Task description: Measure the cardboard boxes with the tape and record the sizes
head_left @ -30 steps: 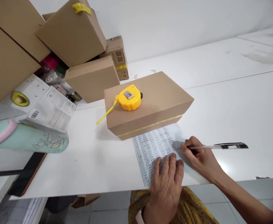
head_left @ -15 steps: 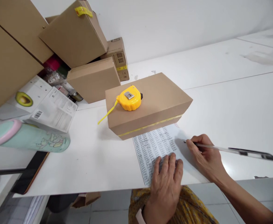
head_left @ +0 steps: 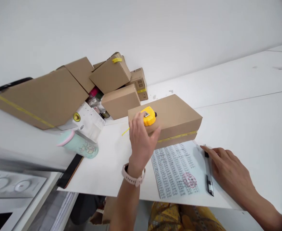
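Observation:
My left hand [head_left: 141,136] reaches onto the flat cardboard box [head_left: 176,117] and its fingers curl round the yellow tape measure [head_left: 149,116] lying on the box's top. My right hand [head_left: 228,170] rests flat and open on the white table, its fingertips beside the pen [head_left: 208,173], which lies on the right edge of the printed sheet [head_left: 176,170]. The sheet lies in front of the box and carries a red stamp.
A heap of cardboard boxes [head_left: 59,93] fills the back left, with a white avocado-printed carton [head_left: 88,122] and a mint-green bottle [head_left: 79,146] lying on its side. A dark flat object [head_left: 70,171] sticks over the table's front edge. The white table [head_left: 246,106] stretches to the right.
My right hand has put the pen down on the sheet and opened. My left hand left the sheet and went up to the tape measure. The view has pulled back and up.

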Available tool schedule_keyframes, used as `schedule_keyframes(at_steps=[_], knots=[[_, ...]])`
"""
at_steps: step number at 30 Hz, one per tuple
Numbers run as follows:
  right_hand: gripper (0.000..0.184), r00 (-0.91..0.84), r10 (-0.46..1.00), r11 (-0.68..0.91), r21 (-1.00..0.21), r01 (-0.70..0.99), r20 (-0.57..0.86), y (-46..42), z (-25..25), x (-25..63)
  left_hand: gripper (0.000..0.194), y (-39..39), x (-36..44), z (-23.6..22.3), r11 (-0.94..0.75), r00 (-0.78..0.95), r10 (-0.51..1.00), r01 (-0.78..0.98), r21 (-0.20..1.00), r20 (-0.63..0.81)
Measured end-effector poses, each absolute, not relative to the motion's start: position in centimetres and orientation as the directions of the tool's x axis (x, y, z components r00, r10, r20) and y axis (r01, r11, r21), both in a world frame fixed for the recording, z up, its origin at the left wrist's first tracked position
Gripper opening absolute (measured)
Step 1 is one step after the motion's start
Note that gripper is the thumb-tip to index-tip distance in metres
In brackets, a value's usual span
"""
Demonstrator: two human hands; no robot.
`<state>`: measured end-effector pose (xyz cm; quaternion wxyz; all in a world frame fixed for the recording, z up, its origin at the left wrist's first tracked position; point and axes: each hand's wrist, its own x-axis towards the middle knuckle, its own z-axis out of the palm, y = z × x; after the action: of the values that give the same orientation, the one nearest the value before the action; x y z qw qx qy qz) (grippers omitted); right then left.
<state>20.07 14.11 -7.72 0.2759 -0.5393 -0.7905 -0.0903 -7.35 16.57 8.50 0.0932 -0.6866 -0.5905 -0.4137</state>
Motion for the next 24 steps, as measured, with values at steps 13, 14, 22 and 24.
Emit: schedule_keyframes(at_steps=[13, 14, 22, 24], knots=[[0.034, -0.003, 0.946, 0.312, -0.910, 0.274, 0.324, 11.5, -1.8, 18.9, 0.078, 11.3, -3.8, 8.8, -0.122, 0.198, 0.976, 0.156, 0.980, 0.090], [0.042, -0.099, 0.973, 0.224, -0.963, 0.151, 0.210, 11.4, -0.9, 18.8, 0.081, 10.2, -3.4, 8.4, -0.075, 0.250, 0.967, 0.108, 0.991, 0.046], [0.051, -0.365, 0.931, -0.059, -0.996, -0.071, -0.030, 12.1, 4.0, 18.1, 0.084, 8.9, -5.2, 7.7, 0.044, 0.257, 0.964, 0.084, 0.996, -0.064], [0.046, -0.337, 0.941, -0.083, -0.984, -0.156, -0.026, 14.4, 5.1, 19.2, 0.083, 9.7, -7.8, 8.7, 0.014, 0.186, 0.982, 0.109, 0.994, -0.034]])
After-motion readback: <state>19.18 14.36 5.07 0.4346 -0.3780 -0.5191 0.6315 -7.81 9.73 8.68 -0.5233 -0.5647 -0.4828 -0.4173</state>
